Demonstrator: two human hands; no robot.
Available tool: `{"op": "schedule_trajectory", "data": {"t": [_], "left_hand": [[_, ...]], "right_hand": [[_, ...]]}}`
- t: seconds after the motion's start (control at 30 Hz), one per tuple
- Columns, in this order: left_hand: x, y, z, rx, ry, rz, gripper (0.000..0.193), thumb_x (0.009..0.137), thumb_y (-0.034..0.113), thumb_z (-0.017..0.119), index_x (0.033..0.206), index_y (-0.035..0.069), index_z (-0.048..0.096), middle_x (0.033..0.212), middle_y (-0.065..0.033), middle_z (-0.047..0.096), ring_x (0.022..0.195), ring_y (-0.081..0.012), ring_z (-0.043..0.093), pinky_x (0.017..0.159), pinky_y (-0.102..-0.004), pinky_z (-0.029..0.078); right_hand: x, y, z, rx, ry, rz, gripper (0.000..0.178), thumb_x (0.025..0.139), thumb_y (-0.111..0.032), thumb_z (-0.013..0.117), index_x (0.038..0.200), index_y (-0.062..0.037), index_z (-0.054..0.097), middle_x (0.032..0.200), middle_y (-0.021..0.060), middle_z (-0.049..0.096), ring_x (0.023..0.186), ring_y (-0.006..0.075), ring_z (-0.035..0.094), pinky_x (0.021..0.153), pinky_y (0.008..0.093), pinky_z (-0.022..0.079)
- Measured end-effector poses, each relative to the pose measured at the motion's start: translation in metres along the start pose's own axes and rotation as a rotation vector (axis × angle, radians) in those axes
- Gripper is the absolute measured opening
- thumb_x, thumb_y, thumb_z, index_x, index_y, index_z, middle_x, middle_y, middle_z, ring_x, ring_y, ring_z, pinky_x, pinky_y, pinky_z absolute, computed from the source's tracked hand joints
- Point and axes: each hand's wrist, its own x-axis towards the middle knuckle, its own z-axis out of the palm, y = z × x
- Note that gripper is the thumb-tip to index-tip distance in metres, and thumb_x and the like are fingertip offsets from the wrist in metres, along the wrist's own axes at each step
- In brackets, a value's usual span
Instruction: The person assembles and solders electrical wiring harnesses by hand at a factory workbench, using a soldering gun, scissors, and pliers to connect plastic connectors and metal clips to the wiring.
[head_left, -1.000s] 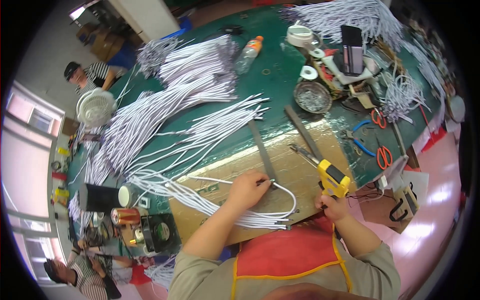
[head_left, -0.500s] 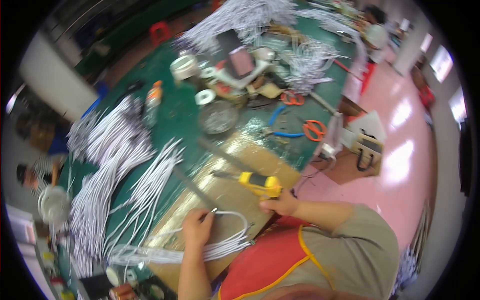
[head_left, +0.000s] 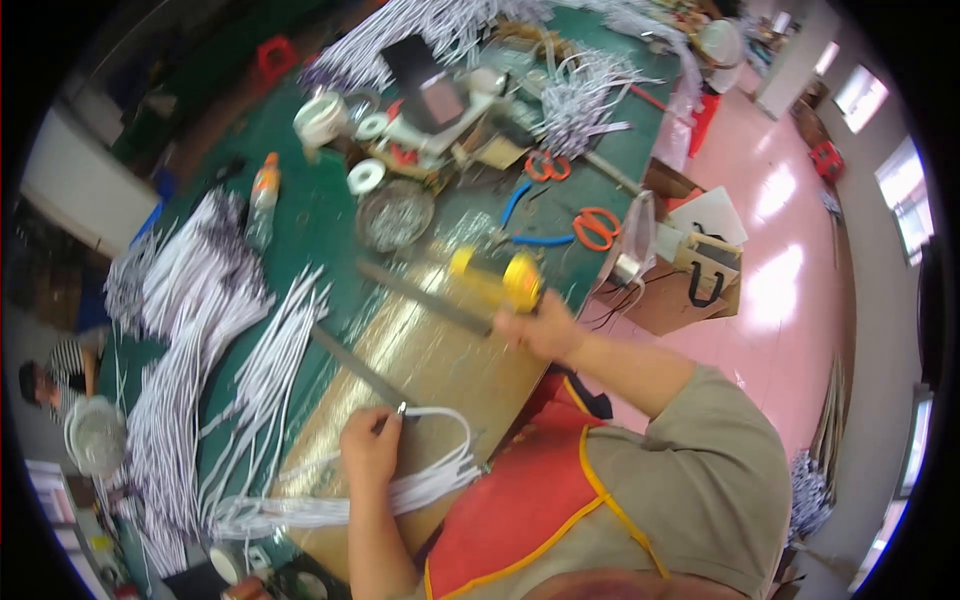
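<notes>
My left hand (head_left: 370,447) is closed on the end of a white cord (head_left: 445,412), and a small shiny metal piece shows at its fingertips. That cord loops round to a bundle of white cords (head_left: 432,487) lying beside my left wrist. Raised above the board's far right side, my right hand (head_left: 540,325) grips a yellow-and-black hand tool (head_left: 518,282); motion blurs it, so its exact kind cannot be told. Two dark flat metal bars (head_left: 425,297) lie on the brown, film-covered board (head_left: 400,340), one under the right hand, the other beyond the left.
Large bundles of white cords (head_left: 190,330) cover the green table's (head_left: 300,220) left side. Further off are a bowl of small clear pieces (head_left: 396,215), a plastic bottle (head_left: 262,205), orange-handled scissors (head_left: 596,230) and blue-handled pliers (head_left: 543,240). An open cardboard box (head_left: 690,300) stands right.
My right hand has lifted the yellow tool away from my left hand, and its tip has swung upward. My left hand keeps hold of the cord. The whole view has shifted slightly.
</notes>
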Motion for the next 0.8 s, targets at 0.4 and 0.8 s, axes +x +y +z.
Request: {"op": "schedule_trajectory", "data": {"t": [0.4, 0.8], "left_hand": [[0.002, 0.007, -0.004, -0.039, -0.029, -0.011, 0.014, 0.082, 0.015, 0.071, 0.086, 0.002, 0.072, 0.082, -0.0127, 0.064, 0.075, -0.0273, 0.064, 0.07, -0.0345, 0.05], [0.004, 0.007, -0.004, -0.031, -0.039, -0.018, 0.014, 0.081, 0.015, 0.07, 0.086, 0.002, 0.072, 0.082, -0.013, 0.065, 0.077, -0.0284, 0.064, 0.072, -0.0355, 0.05]], "right_hand": [[0.079, -0.001, -0.01, 0.053, -0.01, 0.107, 0.027, 0.088, -0.026, 0.07, 0.088, -0.0036, 0.055, 0.064, 0.0006, 0.052, 0.052, 0.0097, 0.049, 0.047, 0.0258, 0.038], [0.096, 0.008, 0.005, 0.101, 0.023, 0.169, 0.028, 0.089, -0.026, 0.069, 0.097, -0.0041, 0.053, 0.065, 0.0017, 0.05, 0.049, 0.0111, 0.046, 0.046, 0.0263, 0.035]]}}
